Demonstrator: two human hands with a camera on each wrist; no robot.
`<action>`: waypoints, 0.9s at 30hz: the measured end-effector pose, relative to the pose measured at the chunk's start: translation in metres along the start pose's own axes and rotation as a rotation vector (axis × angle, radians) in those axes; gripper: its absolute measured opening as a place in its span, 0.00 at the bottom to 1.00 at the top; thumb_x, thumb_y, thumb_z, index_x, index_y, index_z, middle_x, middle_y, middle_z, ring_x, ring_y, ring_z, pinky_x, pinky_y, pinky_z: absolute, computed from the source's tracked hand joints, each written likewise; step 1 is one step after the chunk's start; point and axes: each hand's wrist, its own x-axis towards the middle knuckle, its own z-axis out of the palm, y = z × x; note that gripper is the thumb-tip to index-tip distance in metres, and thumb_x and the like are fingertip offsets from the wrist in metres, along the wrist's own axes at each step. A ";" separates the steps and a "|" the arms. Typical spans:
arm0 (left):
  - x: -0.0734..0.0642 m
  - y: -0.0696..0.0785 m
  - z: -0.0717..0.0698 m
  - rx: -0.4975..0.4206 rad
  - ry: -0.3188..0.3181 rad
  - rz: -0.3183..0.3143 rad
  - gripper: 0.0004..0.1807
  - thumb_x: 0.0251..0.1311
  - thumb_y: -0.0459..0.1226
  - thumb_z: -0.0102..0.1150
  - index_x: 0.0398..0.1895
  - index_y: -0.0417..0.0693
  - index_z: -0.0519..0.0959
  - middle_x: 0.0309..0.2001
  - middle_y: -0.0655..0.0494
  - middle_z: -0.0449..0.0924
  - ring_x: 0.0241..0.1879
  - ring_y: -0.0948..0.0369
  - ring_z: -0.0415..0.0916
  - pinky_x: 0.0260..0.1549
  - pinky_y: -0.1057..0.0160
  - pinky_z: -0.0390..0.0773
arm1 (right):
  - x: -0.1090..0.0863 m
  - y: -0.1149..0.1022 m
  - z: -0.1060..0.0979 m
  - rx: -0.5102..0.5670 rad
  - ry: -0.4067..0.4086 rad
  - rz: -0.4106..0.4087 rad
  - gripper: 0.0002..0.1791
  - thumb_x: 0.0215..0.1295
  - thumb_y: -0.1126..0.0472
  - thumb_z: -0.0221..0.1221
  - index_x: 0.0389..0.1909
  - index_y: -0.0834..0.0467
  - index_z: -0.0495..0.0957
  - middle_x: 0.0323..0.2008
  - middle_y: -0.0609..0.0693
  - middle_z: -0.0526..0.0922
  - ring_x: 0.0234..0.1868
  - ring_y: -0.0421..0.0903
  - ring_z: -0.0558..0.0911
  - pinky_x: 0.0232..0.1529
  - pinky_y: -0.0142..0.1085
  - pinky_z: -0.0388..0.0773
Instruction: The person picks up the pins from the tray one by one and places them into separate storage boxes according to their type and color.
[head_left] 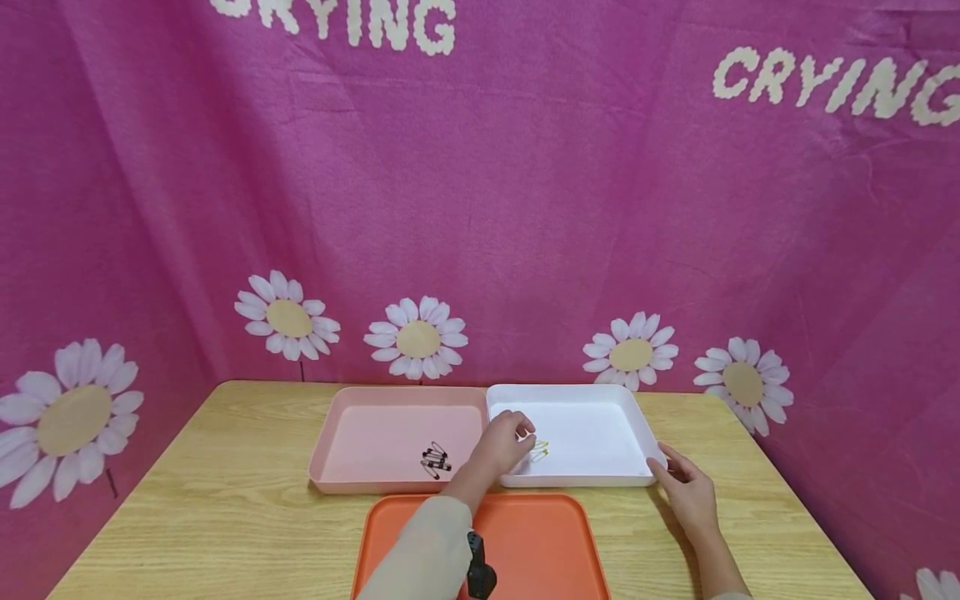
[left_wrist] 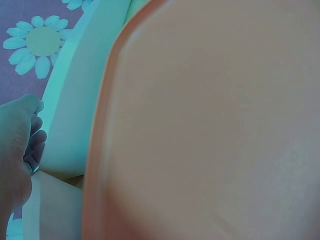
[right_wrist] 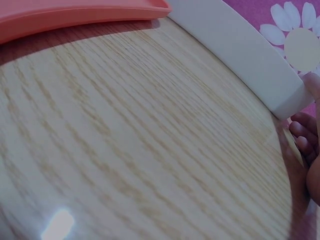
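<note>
My left hand [head_left: 506,442] is over the left side of the white tray [head_left: 577,481], fingers bent inward beside several yellow safety pins [head_left: 540,451]. In the left wrist view, the same hand [left_wrist: 17,145] shows its thumb above curled fingers; whether a pin is between them is hidden. My right hand [head_left: 688,492] grips the white tray's front right corner. The right wrist view has that thumb on the rim and the fingers [right_wrist: 305,132] below and outside. Several black safety pins [head_left: 435,461] lie in a loose pile in the pink tray [head_left: 375,487].
An orange tray [head_left: 540,542] lies in front of the other two, partly covered by my left sleeve [head_left: 427,550]. The pink and white trays stand side by side on the wooden table [head_left: 247,492]. Behind them hangs a magenta cloth [head_left: 480,208] with daisies.
</note>
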 end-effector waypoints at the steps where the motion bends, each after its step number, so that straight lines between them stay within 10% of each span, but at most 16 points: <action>1: 0.000 0.000 -0.002 -0.011 0.003 0.007 0.05 0.59 0.36 0.57 0.36 0.45 0.78 0.34 0.53 0.75 0.33 0.61 0.72 0.38 0.66 0.73 | 0.000 0.000 0.000 0.002 0.000 -0.003 0.31 0.58 0.43 0.60 0.60 0.54 0.72 0.35 0.36 0.74 0.35 0.29 0.69 0.33 0.21 0.69; 27: -0.019 -0.004 -0.048 -0.230 0.038 0.002 0.09 0.58 0.36 0.60 0.39 0.40 0.78 0.33 0.52 0.77 0.33 0.63 0.69 0.34 0.69 0.70 | 0.000 0.000 0.000 0.025 0.010 -0.020 0.30 0.57 0.44 0.62 0.58 0.54 0.74 0.27 0.25 0.70 0.32 0.26 0.69 0.33 0.20 0.68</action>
